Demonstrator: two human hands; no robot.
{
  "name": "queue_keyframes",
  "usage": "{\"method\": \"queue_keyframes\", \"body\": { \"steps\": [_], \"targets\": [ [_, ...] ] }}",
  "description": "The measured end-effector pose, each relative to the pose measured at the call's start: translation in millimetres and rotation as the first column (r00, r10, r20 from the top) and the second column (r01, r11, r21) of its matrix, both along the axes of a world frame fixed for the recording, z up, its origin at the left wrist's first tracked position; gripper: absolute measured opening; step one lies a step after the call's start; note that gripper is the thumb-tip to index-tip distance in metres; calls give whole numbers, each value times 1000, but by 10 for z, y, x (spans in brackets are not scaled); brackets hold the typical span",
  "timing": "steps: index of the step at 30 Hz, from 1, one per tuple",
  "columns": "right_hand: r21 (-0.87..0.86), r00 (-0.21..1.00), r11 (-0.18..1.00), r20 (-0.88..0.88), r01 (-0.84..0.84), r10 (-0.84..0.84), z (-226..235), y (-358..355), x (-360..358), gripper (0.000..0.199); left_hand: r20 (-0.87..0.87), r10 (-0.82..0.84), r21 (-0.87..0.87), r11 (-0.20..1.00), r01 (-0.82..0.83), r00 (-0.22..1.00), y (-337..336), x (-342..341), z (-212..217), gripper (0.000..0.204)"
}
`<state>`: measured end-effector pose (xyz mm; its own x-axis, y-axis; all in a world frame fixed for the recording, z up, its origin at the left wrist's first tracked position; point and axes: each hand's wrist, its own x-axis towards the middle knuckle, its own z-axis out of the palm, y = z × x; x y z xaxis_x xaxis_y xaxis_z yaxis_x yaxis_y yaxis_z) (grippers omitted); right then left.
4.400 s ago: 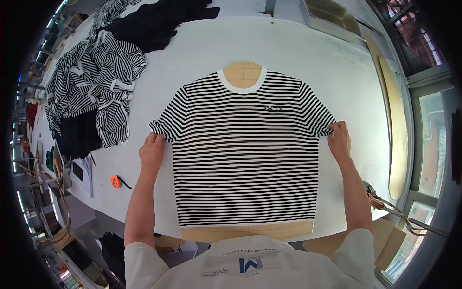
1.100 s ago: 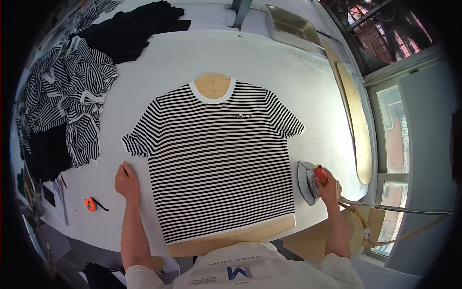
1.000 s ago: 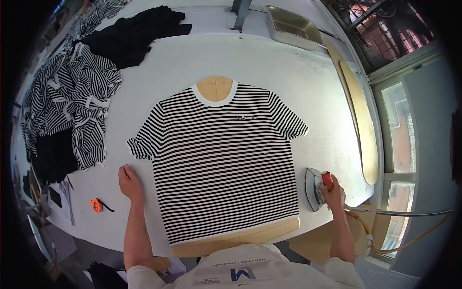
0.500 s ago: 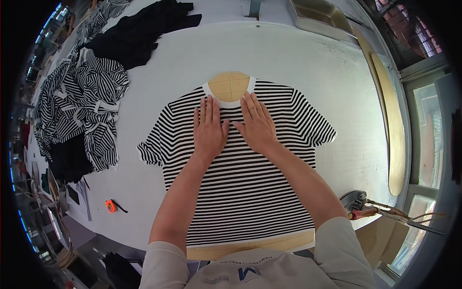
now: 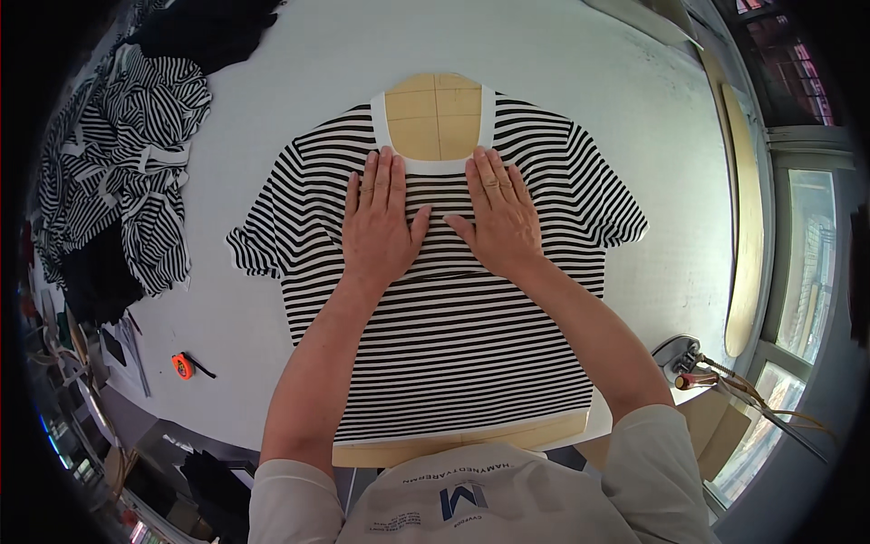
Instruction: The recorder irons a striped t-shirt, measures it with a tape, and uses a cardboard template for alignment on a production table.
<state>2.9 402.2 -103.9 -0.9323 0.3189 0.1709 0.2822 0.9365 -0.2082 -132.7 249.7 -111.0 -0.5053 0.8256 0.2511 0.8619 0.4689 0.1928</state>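
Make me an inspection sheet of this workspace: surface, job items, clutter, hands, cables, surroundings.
Surface: white table, visible around the shirt.
Job items: striped T-shirt laid out, tan board showing at neck and hem; iron at the table's right edge.
Clutter: striped garments and black garments heaped left; orange tape measure nearer the person.
Hands: left hand and right hand flat on the shirt, fingers reaching the collar.
Cables: brownish cable trailing right from the iron.
Surroundings: windows at right.

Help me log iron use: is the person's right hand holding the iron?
No: the right hand lies flat on the striped shirt, by its white collar, and the iron sits apart to the right.
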Motion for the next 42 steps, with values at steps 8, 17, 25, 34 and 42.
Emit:
{"method": "queue_keyframes", "body": {
  "steps": [8, 17, 25, 34, 42],
  "targets": [
    [29, 998, 998, 0, 59, -59, -90, -205, 209, 65, 9, 44, 20, 999, -44, 999, -281, 444, -11, 66],
    [-37, 995, 996, -60, 78, -80, 37, -789, 1017, 55, 130, -154, -25, 987, 159, 979, -912, 1211, 167, 58],
    [-80, 994, 991, 32, 103, -101, 394, -954, 1886, 48, 190, -587, -33, 797, 603, 787, -1248, 1650, 242, 50],
    [90, 455, 507, 331, 857, -827, 1243, 809, 5336, 53, 248, -684, 21, 711, 702, 686, -1236, 1699, 240, 45],
    [132, 387, 589, 637, 797, -667, 1591, 522, 4072, 51, 277, -642, 70, 756, 651, 715, -1237, 1686, 283, 47]
  ]
}}
